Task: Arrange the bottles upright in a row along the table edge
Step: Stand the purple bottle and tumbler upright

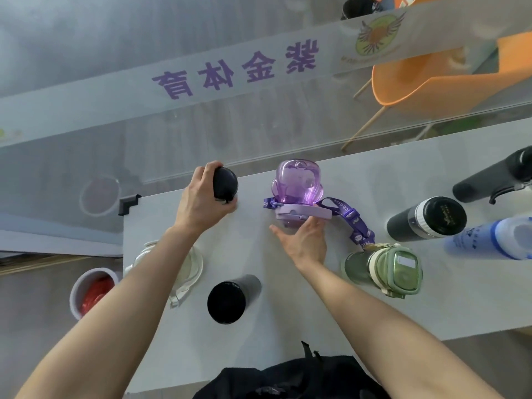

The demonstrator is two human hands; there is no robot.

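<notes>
Left hand (201,198) curls its fingers round a dark round-topped bottle (226,184) at the white table's (431,312) far edge near the left corner, while right hand (305,240), fingers spread straight, touches the lilac lid of a clear purple plastic bottle (296,182) beside it.

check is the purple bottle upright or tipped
Tipped over: the purple bottle lies with its lid toward the person, at the right hand, and its clear body pointing to the far edge.
</notes>
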